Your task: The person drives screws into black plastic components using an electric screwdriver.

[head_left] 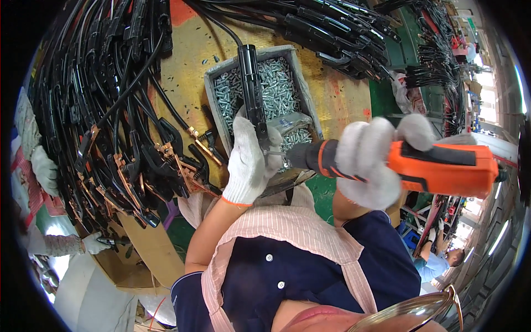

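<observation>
Over grey screw tray (221, 72) — orange driver (442, 169).

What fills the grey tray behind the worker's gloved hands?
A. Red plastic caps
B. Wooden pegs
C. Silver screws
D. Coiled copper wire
C. The grey tray is heaped with small shiny silver screws; the left hand holds a black handle over it while the right hand points an orange power screwdriver at it.
</observation>
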Tool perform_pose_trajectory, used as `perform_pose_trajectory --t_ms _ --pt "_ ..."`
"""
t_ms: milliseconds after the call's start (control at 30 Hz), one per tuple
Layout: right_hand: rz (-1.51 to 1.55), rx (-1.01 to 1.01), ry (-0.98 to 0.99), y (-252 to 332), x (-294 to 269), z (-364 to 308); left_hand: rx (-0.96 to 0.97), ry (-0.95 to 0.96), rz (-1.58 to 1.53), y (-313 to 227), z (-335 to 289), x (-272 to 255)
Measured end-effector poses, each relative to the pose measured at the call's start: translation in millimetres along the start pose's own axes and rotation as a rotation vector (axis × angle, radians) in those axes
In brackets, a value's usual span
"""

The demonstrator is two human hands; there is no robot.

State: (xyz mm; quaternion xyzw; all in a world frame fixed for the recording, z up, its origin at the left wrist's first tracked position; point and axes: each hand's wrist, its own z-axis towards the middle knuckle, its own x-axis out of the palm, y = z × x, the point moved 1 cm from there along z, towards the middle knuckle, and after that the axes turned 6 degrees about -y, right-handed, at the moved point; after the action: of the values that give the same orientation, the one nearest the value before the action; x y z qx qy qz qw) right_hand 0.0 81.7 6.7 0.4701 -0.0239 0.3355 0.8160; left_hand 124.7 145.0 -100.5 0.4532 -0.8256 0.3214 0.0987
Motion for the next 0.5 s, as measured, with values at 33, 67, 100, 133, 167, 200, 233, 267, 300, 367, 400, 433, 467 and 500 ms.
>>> perform_pose_trajectory --t_ms 33,67,100,133,167,200,233,267,300,367,400,433,467,500 --pt "0.127 0.06 0.006 0.1 -8.2 0.8 0.0 -0.007 0.008 2.7 1.5 -2.4" --pt "0.233 -0.055 -0.064 8.0 -2.4 13.7 0.033 0.056 0.042 4.5 3.1 -2.8" --pt "0.232 -0.059 -0.078 8.5 -4.7 19.6 0.064 0.12 0.076 3.5 3.4 -2.3" --pt "0.142 -0.097 -0.173 6.7 -10.5 26.0 -0.018 0.157 0.014 0.4 2.5 -1.9" --pt "0.054 -0.135 -0.268 2.9 -17.7 30.9 -0.022 0.154 0.029 -3.3 -1.5 4.6" --pt "-0.026 -0.159 -0.357 -5.4 -23.0 36.4 0.039 0.077 0.051 -7.5 -6.1 9.8" --pt "-0.158 -0.158 -0.417 -17.4 -25.0 43.0 0.099 0.0 0.075 -9.2 -7.9 10.9" --pt "-0.153 -0.122 -0.388 -25.7 -32.0 46.0 0.062 0.062 0.034 -8.6 -6.3 3.1" --pt "-0.148 -0.085 -0.359 -33.9 -39.8 47.6 0.056 0.058 0.044 -9.2 -6.8 -0.2" --pt "-0.049 -0.068 -0.327 -47.9 -52.1 52.4 0.066 0.129 0.064 -10.2 -8.6 -3.5" --pt "0.134 -0.102 -0.358 -57.9 -59.7 53.8 0.061 0.094 0.07 -10.5 -9.3 -1.3" --pt "0.175 -0.115 -0.266 -67.4 -64.7 55.7 0.055 0.091 0.077 -11.8 -9.9 0.1" --pt "0.09 -0.091 -0.262 -71.6 -66.3 56.2 0.046 0.071 0.092 -13.3 -10.4 1.1" --pt "0.005 -0.066 -0.258 -75.0 -67.0 56.5 0.036 0.052 0.107 -13.5 -10.6 0.9"
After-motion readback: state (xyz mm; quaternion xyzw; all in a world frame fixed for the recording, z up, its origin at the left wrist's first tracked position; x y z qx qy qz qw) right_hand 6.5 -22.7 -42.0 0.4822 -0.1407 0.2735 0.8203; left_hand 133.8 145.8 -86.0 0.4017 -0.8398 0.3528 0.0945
